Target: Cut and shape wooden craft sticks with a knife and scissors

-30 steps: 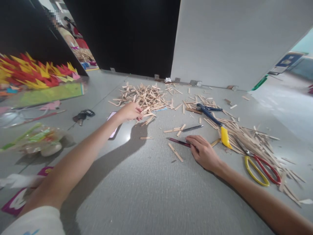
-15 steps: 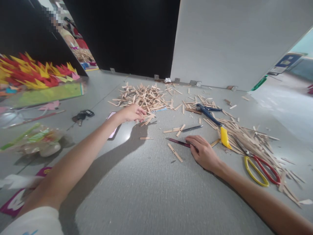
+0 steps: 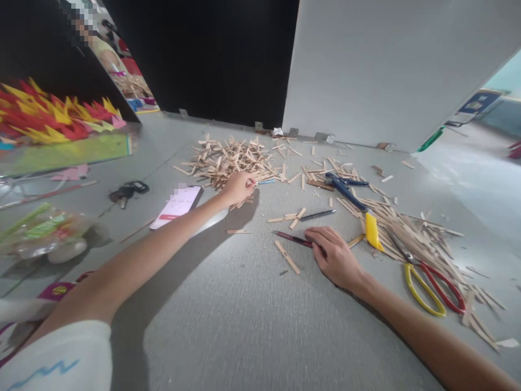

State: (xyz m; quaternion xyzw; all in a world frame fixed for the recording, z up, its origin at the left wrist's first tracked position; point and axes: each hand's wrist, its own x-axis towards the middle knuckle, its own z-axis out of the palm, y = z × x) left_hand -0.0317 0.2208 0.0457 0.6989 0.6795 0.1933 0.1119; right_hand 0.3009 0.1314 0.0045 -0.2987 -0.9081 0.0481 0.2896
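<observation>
My left hand (image 3: 239, 187) is at the near edge of a heap of small wooden sticks (image 3: 228, 157), its fingers curled and pinched together. What lies between the fingertips is too small to make out. On the grey surface, my right hand (image 3: 336, 255) rests with its fingers closed over a slim dark-red craft knife (image 3: 291, 237), whose pointed tip faces left. Just below the knife lies a single notched stick (image 3: 287, 257). Crossed sticks (image 3: 298, 218) and a black pen (image 3: 317, 215) lie beyond it.
Right of my right hand are a blue and yellow tool (image 3: 345, 191), scissors (image 3: 435, 288) with yellow and red handles, and many strips (image 3: 419, 228). Leftward are a phone (image 3: 179, 203), keys (image 3: 129, 191), a plastic bag (image 3: 52, 231) and folded paper (image 3: 61, 117). Upright panels (image 3: 220, 60) stand behind.
My left hand has moved right and slightly up toward the heap, and its fingers have drawn together. More of the phone shows now. My right hand stays on the craft knife.
</observation>
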